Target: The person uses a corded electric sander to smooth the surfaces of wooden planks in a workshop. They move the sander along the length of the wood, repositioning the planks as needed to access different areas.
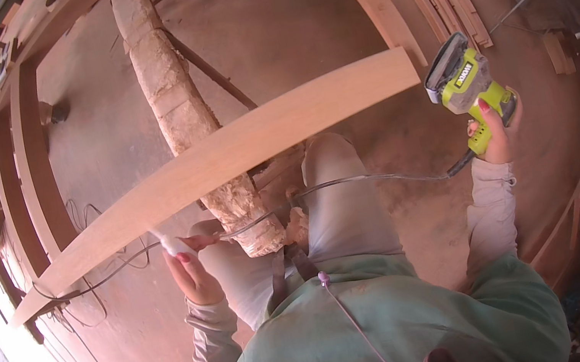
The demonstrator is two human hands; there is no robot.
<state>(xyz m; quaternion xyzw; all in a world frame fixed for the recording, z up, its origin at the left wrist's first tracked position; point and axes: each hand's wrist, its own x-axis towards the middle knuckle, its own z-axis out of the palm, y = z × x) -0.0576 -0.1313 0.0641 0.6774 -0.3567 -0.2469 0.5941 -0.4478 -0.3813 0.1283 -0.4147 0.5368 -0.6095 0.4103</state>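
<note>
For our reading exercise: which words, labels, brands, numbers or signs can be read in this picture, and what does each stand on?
Green-and-grey sander: a short printed label on its body; I won't copy out its wording.
Long pale board: no lettering seen.
Things near the picture's rim: too small or blurred to tell any writing.

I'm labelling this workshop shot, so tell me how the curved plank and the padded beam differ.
Surface: the plank is smooth, while the beam has a rough, crinkled covering.
Direction: the plank stretches from side to side; the beam runs away from the person.
Position: the plank lies across the top, hiding part of the beam beneath it.
Both are long and pale, though their exact shades are hard to judge in this pinkish light.
</note>
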